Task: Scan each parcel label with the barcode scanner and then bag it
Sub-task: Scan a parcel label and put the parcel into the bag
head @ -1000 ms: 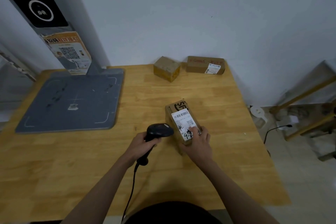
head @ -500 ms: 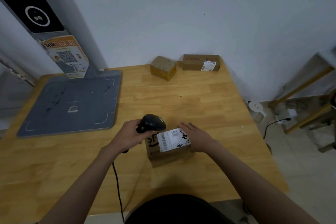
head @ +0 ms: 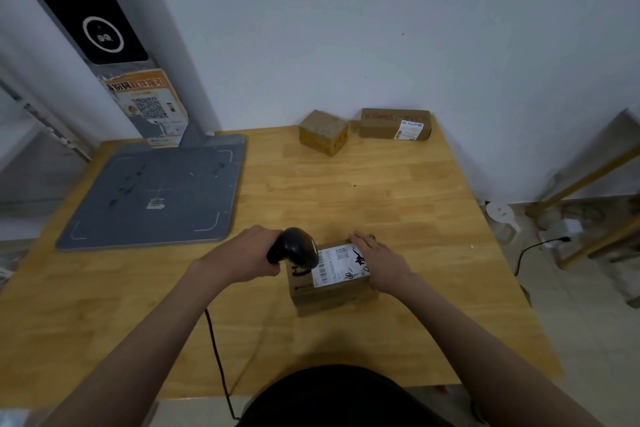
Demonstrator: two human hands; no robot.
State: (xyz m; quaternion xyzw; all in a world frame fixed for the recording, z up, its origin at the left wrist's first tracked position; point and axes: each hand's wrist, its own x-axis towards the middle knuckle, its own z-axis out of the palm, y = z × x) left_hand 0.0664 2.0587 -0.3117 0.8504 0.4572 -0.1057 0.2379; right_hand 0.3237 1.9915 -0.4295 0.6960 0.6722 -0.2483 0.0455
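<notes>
A brown cardboard parcel [head: 329, 293] lies on the wooden table [head: 363, 191] in front of me, its white barcode label [head: 341, 265] facing up. My left hand [head: 242, 258] grips the handle of a black corded barcode scanner [head: 296, 248], whose head hangs over the label's left edge. My right hand [head: 382, 262] rests on the parcel's right side, fingers laid along its top and far edge. Two more parcels stand at the table's back: a small cube-like box [head: 323, 132] and a flat box [head: 394, 124] with a small label.
A grey scanning pad [head: 156, 194] with an upright post [head: 114, 45] occupies the table's left half. The scanner's black cable [head: 218, 357] trails off the front edge. Right of the table, on the floor, are wooden frame legs [head: 588, 184], a white object and a cable.
The parcel has been turned from lengthwise to crosswise and drawn closer to me. The scanner head has moved over the label's left edge, and my right hand now rests along the parcel's right side.
</notes>
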